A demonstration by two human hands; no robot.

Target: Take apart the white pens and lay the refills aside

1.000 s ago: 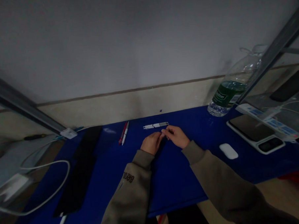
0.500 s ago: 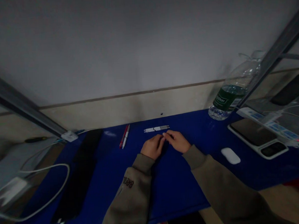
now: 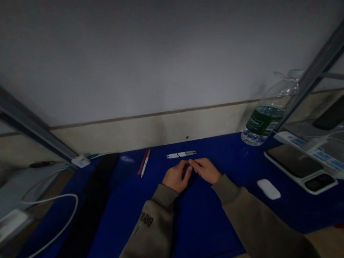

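Observation:
My left hand (image 3: pixel 176 176) and my right hand (image 3: pixel 207 170) meet at the fingertips above the blue tabletop. Thumb and forefinger of the left curve inward, leaving a dark gap between them. The right hand's fingers pinch together against the left's; whatever lies between them, if anything, is too small to see. Just beyond the hands, two white-and-grey pens (image 3: pixel 181 154) lie side by side, roughly parallel to the wall. To the left, a red pen (image 3: pixel 143 165) and a white pen (image 3: pixel 145 164) lie close together, slanting away from me.
At the back right stands a clear water bottle (image 3: pixel 261 119) with a green label. A white rounded case (image 3: pixel 268 189), a scale-like device (image 3: pixel 299 163) and a power strip (image 3: pixel 324 156) are on the right. A black strip (image 3: pixel 91 201) and a white cable (image 3: pixel 75 209) lie left.
The view has tilted up a little, so everything sits lower. My hands stay joined at the fingertips, with a slightly wider gap between the left thumb and forefinger. The pens lie unmoved.

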